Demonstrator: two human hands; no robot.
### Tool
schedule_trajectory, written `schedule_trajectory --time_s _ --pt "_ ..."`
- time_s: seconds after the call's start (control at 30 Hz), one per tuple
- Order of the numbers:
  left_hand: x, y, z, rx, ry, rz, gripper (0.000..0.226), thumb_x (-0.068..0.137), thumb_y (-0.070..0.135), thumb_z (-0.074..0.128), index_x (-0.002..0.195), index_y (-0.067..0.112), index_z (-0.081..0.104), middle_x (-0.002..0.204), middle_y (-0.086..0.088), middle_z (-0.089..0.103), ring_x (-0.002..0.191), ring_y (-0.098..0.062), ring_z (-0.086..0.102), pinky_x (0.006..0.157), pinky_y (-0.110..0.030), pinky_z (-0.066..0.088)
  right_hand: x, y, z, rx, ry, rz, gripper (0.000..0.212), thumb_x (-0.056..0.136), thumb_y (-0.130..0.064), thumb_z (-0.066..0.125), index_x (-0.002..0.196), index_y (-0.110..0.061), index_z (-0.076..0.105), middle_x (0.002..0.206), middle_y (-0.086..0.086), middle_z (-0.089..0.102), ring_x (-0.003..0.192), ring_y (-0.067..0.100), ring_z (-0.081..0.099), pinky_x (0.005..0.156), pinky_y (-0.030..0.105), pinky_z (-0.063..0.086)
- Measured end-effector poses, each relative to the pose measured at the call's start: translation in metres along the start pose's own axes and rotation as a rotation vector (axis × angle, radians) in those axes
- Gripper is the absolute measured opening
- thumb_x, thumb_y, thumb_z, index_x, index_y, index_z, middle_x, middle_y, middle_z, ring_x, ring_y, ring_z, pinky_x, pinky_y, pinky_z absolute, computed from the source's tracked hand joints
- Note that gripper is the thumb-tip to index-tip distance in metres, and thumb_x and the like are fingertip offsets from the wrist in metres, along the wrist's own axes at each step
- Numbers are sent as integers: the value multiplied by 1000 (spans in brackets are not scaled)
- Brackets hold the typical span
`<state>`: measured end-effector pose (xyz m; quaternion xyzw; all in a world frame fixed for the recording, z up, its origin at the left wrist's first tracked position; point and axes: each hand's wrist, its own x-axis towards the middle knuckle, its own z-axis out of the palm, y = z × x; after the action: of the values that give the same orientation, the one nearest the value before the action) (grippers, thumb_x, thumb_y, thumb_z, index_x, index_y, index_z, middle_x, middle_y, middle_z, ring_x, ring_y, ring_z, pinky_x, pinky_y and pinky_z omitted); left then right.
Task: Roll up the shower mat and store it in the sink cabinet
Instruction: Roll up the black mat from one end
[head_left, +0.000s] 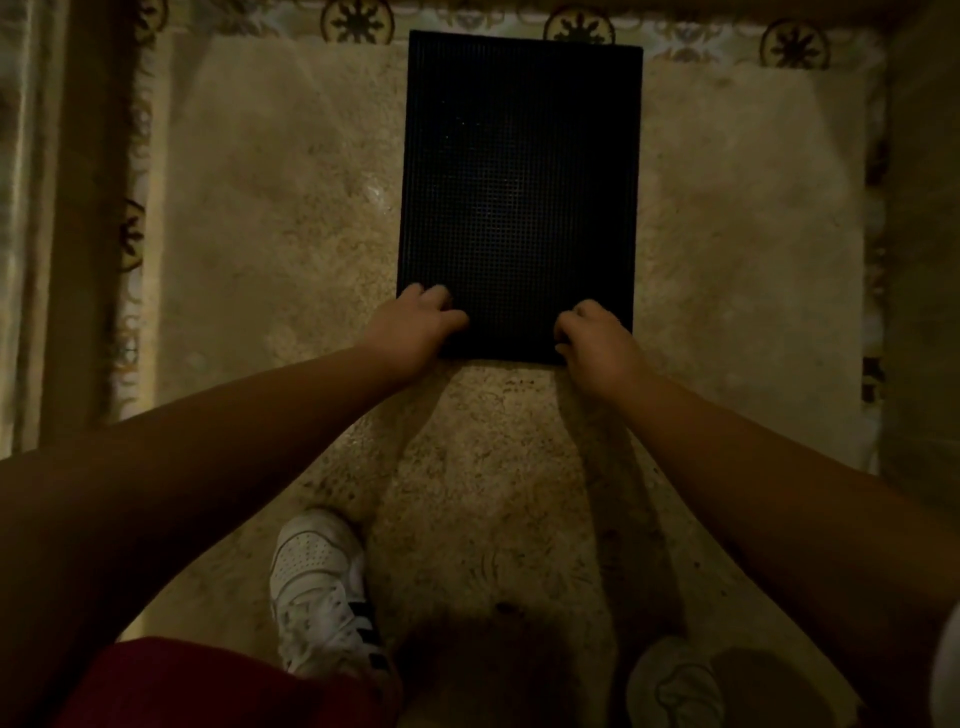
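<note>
A black rectangular shower mat (519, 182) with a fine grid texture lies flat on the beige stone floor, its long side running away from me. My left hand (421, 325) grips the mat's near-left corner with curled fingers. My right hand (595, 338) grips the near-right corner the same way. The near edge of the mat sits between my two hands and looks flat. The sink cabinet is not in view.
The beige floor (270, 218) is bordered by patterned tiles (356, 21) at the far and left sides. A wall or curtain (31, 208) runs along the left. My white sneaker (317, 587) stands near the bottom, another shoe (675, 686) at lower right.
</note>
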<state>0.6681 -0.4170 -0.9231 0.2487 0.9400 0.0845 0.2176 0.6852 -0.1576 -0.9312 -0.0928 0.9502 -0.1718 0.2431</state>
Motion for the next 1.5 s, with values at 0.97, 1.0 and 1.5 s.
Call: schedule_trajectory --time_s 0.97,1.0,1.5 --pt "5 23 -1 344 -225 39 30 89 5 50 118 8 48 109 -14 59 99 -32 57 73 -40 50 -17 9 -4 -228 -62 -158 56 74 2 63 129 -8 53 122 12 58 111 31 52 84 40 49" --pt "7 22 -1 327 -232 41 28 89 5 50 117 8 49 108 -14 61 98 -32 58 75 -40 50 -14 8 -5 -219 -68 -144 53 76 2 61 128 -9 54 122 12 58 110 30 50 83 38 47" --pt "0 11 -4 141 -298 37 36 93 10 46 129 12 42 107 -17 59 96 -34 60 77 -42 51 3 11 -15 -40 -273 -77 45 89 -15 64 132 -21 57 124 9 56 114 29 53 92 33 41"
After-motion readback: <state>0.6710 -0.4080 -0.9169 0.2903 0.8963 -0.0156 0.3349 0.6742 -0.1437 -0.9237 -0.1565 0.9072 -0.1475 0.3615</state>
